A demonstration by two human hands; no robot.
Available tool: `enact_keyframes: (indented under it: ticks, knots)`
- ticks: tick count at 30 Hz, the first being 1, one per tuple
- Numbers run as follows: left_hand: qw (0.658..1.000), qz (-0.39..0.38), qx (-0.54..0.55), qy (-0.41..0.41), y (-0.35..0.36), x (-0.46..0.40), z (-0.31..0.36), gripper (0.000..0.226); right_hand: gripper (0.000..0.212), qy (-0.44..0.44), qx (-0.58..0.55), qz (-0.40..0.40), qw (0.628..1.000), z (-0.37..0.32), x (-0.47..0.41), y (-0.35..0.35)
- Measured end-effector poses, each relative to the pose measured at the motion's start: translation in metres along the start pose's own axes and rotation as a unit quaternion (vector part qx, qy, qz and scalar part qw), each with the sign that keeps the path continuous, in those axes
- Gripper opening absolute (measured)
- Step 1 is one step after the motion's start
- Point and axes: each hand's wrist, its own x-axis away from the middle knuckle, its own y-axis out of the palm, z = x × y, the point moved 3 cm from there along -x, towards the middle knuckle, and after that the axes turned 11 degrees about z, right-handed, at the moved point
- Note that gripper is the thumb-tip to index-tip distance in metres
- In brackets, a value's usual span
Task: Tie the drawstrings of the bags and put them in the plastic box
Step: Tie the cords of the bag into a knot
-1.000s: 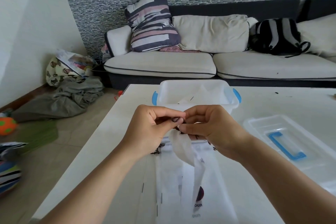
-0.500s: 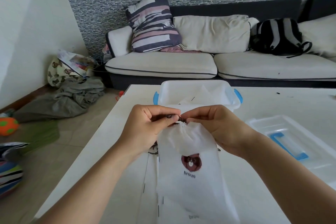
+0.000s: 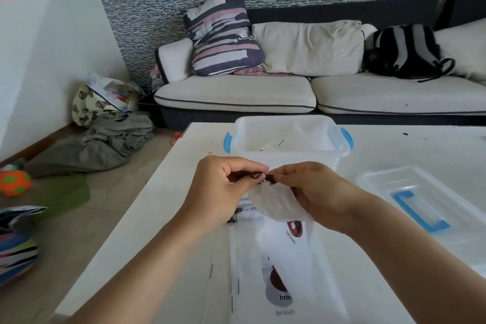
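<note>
Head view showed the left hand (image 3: 223, 187) and right hand (image 3: 313, 192) close together, both pinching the dark drawstring (image 3: 265, 177) at the gathered mouth of a white bag (image 3: 278, 205), held above the table (image 3: 163, 208) just before the plastic box (image 3: 286, 158).

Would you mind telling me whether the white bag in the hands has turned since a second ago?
Yes. The white bag has twisted in the grip: its brown print now faces right, toward the lid, while the plastic box stays put.
</note>
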Motion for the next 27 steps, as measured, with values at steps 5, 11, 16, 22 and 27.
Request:
enact_keyframes:
  ticks: [5,11,16,22,27]
  knots:
    - [0.998,0.009,-0.033,0.054,-0.001,0.002,0.000,0.027,0.026,0.030,-0.087,0.020,0.996,0.002,-0.004,0.001]
    - [0.997,0.015,-0.039,0.063,-0.003,0.003,-0.001,0.031,0.023,-0.004,-0.034,0.002,0.999,-0.001,0.000,0.003]
    - [0.997,0.003,0.049,-0.061,-0.003,-0.001,-0.007,0.020,0.006,-0.100,0.119,0.037,0.987,-0.010,0.004,-0.002]
    - [0.969,-0.035,0.173,-0.173,-0.015,-0.006,-0.012,0.018,0.015,-0.129,0.132,0.035,0.982,-0.008,0.004,0.002]
    - [0.984,-0.019,0.128,-0.119,-0.015,-0.006,-0.015,0.018,0.027,-0.073,0.029,-0.044,0.996,-0.003,0.003,0.008]
